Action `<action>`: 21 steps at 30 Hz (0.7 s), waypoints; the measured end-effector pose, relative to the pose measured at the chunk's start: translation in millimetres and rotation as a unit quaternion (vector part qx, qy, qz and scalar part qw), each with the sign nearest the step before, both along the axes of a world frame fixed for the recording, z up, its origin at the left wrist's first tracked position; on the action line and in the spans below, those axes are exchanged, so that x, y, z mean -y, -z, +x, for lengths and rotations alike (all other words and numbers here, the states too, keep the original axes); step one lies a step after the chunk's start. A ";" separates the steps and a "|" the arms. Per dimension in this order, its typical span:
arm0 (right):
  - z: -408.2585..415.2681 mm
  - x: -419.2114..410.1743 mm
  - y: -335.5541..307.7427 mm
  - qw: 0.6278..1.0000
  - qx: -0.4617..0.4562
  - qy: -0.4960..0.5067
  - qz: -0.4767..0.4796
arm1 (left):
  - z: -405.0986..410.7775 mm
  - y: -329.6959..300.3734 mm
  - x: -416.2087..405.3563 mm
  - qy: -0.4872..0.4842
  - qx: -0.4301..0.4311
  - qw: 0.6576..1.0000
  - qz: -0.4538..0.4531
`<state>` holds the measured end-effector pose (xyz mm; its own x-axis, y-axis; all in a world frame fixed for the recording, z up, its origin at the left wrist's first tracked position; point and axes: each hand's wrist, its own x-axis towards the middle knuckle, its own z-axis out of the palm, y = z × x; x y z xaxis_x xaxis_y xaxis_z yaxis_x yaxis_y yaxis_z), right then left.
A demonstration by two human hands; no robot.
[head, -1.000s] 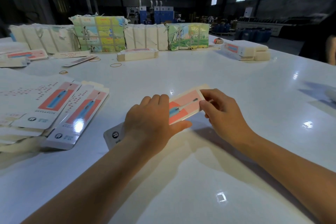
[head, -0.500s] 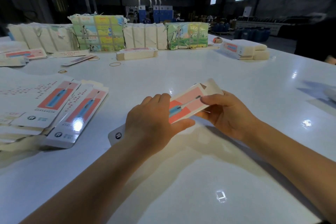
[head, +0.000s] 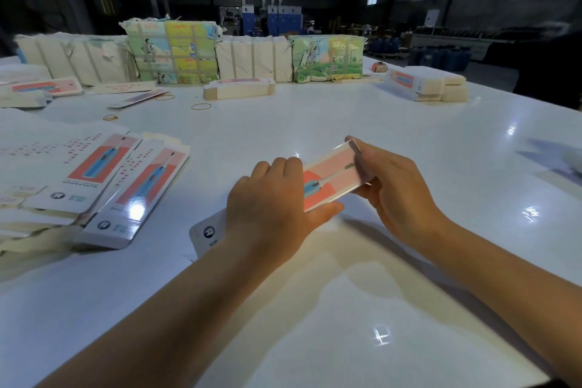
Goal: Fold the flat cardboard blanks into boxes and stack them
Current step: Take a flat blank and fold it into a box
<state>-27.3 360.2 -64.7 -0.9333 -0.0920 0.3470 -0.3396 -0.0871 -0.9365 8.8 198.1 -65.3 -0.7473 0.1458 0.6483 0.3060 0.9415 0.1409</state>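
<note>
1. Head view: I see the box [head: 330,179] lying between both hands on the desk [head: 409,142], its long axis running from near-left to far-right.
2. My left hand [head: 271,198] curls over its middle, gripping it.
3. My right hand [head: 393,186] pinches the far end, nearest the end flap, which I judge is next to close.

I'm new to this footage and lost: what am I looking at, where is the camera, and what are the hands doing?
There is no machine here. A camera worn on a person's head looks down at their own two hands over a white table. The left hand grips the middle of a pink cardboard box blank, while the right hand holds its far end, lifted off the table. To the left lie more flat blanks. Farther back sit wrapped bundles, loose rubber bands and a stack of folded boxes.
</note>
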 end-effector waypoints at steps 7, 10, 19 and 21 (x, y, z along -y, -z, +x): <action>0.8 -0.8 -4.6 0.996 0.040 0.009 -0.079 | -1.4 0.8 3.5 0.018 -0.004 1.000 -0.002; 0.8 -1.5 -6.4 0.997 0.036 0.011 -0.065 | -2.0 2.0 4.3 0.022 -0.014 1.000 -0.007; 5.1 0.7 -4.8 0.998 -0.020 0.064 0.000 | -3.4 2.2 1.3 0.020 -0.026 0.999 -0.028; 6.2 1.4 -3.7 0.997 -0.030 0.066 0.019 | -2.6 1.7 0.5 0.017 -0.025 0.999 -0.028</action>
